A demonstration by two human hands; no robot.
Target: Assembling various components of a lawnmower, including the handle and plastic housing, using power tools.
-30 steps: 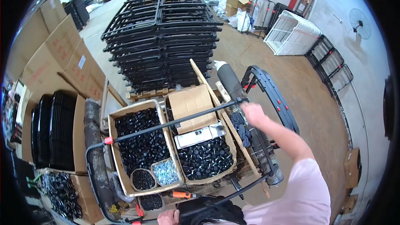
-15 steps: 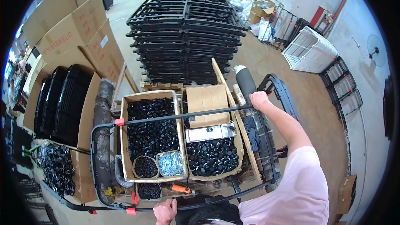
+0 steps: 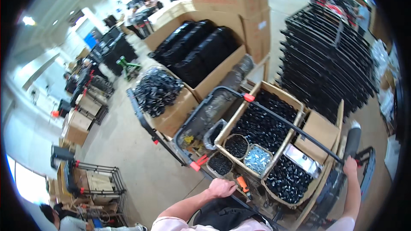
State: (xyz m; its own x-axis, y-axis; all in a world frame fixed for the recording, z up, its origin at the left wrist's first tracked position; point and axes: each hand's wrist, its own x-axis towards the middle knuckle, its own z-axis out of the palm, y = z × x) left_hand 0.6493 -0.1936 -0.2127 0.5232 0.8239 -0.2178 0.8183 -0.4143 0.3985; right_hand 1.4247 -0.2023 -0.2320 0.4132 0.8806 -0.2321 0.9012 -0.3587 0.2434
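A black tubular metal frame (image 3: pixel 295 128) with red corner pieces lies over the open parts boxes in front of me. My right hand (image 3: pixel 350 165) is closed around its right end, next to a grey roll (image 3: pixel 353 139). Nearer to me, my left hand (image 3: pixel 221 187) is curled on the near rail, its fingertips partly hidden. Close to that hand lies an orange-handled tool (image 3: pixel 243 184), beside a small tub of black parts (image 3: pixel 220 164). Under the frame, a cardboard box (image 3: pixel 233 124) holds black knobs, with silvery screws (image 3: pixel 257 159) in a smaller tub.
Another box of black caps (image 3: pixel 289 179) sits at the right. Beyond stands a tall stack of black frames (image 3: pixel 327 60). A carton of black wrapped parts (image 3: pixel 205 55) and a heap of metal clips (image 3: pixel 157 90) are at the left. Several people work farther off.
My view has swung to the left, so the boxes and frame now appear farther right and tilted. Both hands stay on the frame.
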